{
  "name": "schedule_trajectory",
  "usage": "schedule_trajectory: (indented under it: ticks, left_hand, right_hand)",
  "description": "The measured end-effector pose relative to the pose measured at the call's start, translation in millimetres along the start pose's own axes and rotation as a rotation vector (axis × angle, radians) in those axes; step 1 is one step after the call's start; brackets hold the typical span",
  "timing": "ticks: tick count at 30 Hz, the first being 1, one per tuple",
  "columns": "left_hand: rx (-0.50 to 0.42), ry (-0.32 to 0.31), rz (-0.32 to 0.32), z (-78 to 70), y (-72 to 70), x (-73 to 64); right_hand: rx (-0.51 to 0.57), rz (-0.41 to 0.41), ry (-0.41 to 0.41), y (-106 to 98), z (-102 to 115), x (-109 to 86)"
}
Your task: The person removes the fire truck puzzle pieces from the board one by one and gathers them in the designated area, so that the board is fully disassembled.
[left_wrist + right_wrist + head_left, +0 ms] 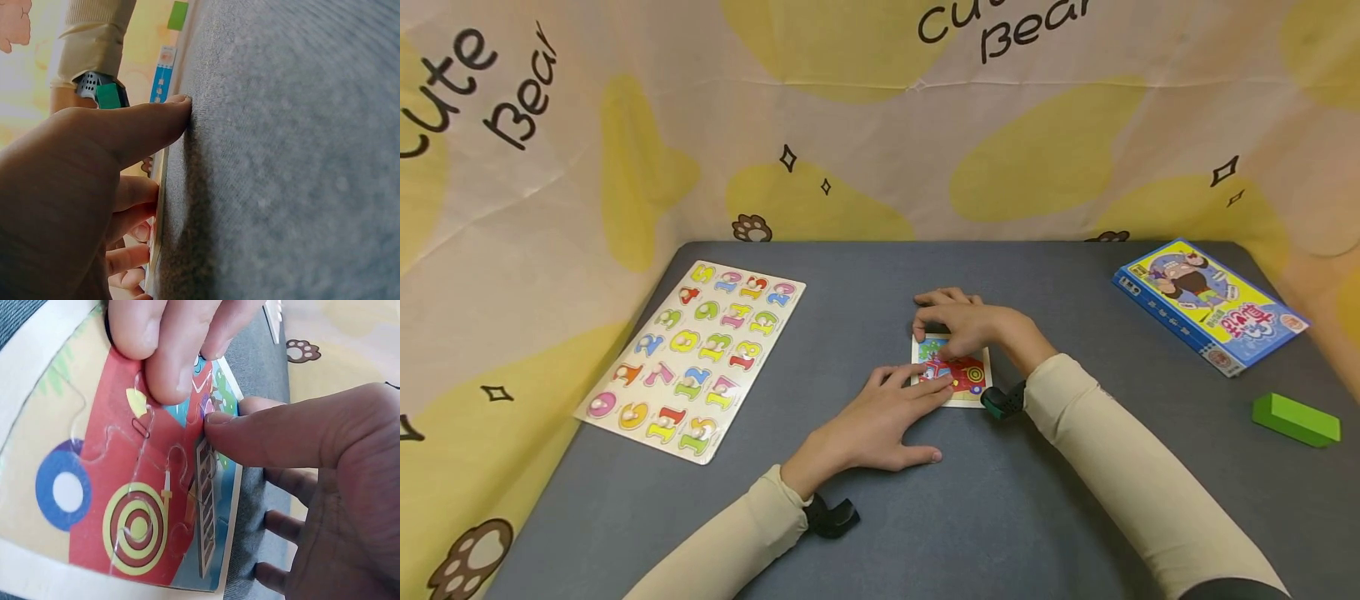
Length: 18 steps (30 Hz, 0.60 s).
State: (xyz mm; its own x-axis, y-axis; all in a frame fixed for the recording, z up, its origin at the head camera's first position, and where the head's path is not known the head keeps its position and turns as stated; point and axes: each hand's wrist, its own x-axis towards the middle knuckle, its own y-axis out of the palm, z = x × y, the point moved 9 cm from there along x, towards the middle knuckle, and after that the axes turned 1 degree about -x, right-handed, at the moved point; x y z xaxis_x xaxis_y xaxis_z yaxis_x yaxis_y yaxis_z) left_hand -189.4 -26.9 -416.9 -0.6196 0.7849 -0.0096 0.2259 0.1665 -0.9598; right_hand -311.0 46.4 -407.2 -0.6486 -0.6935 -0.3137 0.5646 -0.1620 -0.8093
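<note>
A small jigsaw puzzle (972,377) with a red fire truck picture and a pale frame lies flat on the table. The left hand (880,421) rests its straight fingertips on the puzzle's left and lower part, its thumb spread out over the table. From above, the right hand (973,325) presses its thumb on the upper part of the picture, beside the truck's ladder (205,506). Its index finger bends down at the upper left corner, and its other fingers reach past the far edge. Joint lines between the pieces show in the right wrist view; fingers cover part of the picture.
A number puzzle board (688,358) lies on the left of the grey table (850,533). At the right are a blue and yellow box (1210,304) and a green block (1296,419). A printed cloth (850,125) hangs behind the table.
</note>
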Motion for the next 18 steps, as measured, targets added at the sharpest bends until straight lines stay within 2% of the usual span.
schedule_trajectory:
  ticks: [18]
  left_hand:
    - [-0.006, -0.016, 0.007, 0.4, -0.3, -1.0]
  right_hand:
    - [-0.04, 0.069, 0.011, 0.9, 0.9, 4.9]
